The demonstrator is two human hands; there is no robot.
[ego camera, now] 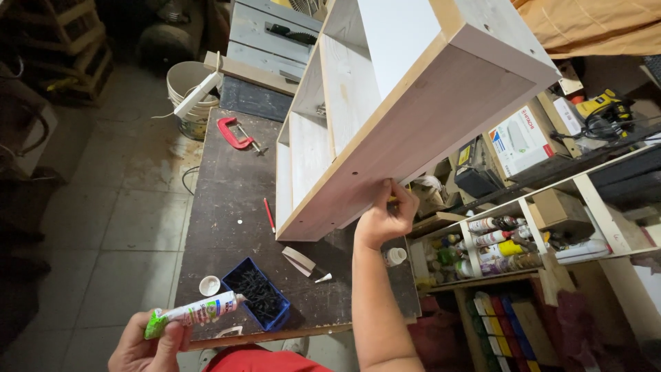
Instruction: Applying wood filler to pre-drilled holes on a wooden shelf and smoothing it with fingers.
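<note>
The right hand (387, 217) grips the near lower edge of the whitewashed wooden shelf unit (385, 103), which stands tilted on the dark workbench (227, 207), its long axis running far-left. Nearer, well apart, the left hand (148, 344) clasps a glue tube (196, 313), nozzle pointing right toward the shelf unit, over the blue screw box (261, 293).

Your work surface is a dark, scuffed workbench (227, 207) standing on a tiled floor (131, 213). On it rest a whitewashed wooden shelf unit (358, 117), a red C-clamp (234, 132) near the far end, a red pencil (268, 215) beside the unit, a blue tray of dark screws (260, 295), a white cap (209, 285), a small wood offcut (299, 260) and a white nozzle tip (323, 278).
</note>
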